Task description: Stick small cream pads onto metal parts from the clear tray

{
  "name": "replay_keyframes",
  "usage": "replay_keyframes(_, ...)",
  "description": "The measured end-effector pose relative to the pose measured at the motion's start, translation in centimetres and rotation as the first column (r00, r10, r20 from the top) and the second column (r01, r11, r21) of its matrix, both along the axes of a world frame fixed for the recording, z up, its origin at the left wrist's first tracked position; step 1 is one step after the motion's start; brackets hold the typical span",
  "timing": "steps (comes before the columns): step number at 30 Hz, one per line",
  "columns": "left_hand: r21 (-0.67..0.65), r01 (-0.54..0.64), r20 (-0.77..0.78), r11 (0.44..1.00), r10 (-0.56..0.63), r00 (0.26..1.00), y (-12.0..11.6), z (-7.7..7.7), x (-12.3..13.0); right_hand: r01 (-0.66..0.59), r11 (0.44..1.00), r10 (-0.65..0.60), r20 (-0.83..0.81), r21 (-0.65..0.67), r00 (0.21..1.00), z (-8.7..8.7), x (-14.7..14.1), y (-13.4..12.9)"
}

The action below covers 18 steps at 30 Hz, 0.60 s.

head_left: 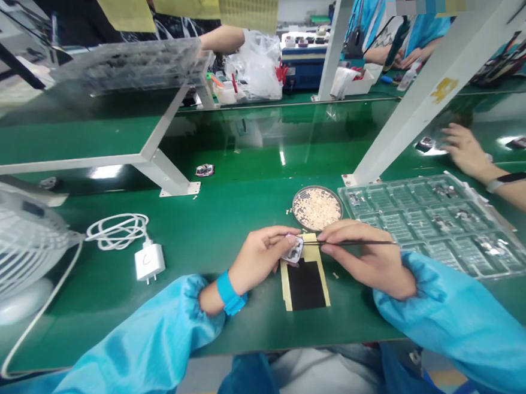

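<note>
My left hand [262, 254] pinches a small white-rimmed device part [294, 250] between thumb and fingers. My right hand [366, 253] holds dark thin tweezers [351, 242], whose tips reach the right side of the part. Below both lies a yellow-edged pad with a black square [306, 284] on the green bench. Just behind my hands stands a round dish [318, 208] full of tiny pale pieces. To the right is a clear compartment tray [440, 226] with several small parts in it.
A white charger [149, 260] with coiled cable and a fan [18, 238] are at the left. A similar device part [204, 170] lies farther back. Another person's hand [467, 150] reaches in at the right. White metal posts [417, 90] rise from the bench.
</note>
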<state>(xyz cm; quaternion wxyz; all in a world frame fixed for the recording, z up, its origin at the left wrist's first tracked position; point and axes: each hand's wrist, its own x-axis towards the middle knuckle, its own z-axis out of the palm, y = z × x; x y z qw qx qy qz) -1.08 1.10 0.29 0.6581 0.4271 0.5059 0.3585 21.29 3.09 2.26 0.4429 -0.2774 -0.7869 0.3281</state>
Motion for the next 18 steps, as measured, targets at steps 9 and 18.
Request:
replay_keyframes(9, -0.013, -0.09, 0.068, 0.996, 0.09, 0.994, -0.35, 0.86, -0.17, -0.045, 0.999, 0.045, 0.012, 0.008, 0.999, 0.18, 0.14, 0.08)
replay_keyframes(18, -0.031, -0.11, 0.085, 0.993, 0.113, 0.99, -0.23, 0.68, -0.22, -0.049, 0.998, 0.05, 0.045, -0.025, 0.998, -0.24, -0.02, 0.01)
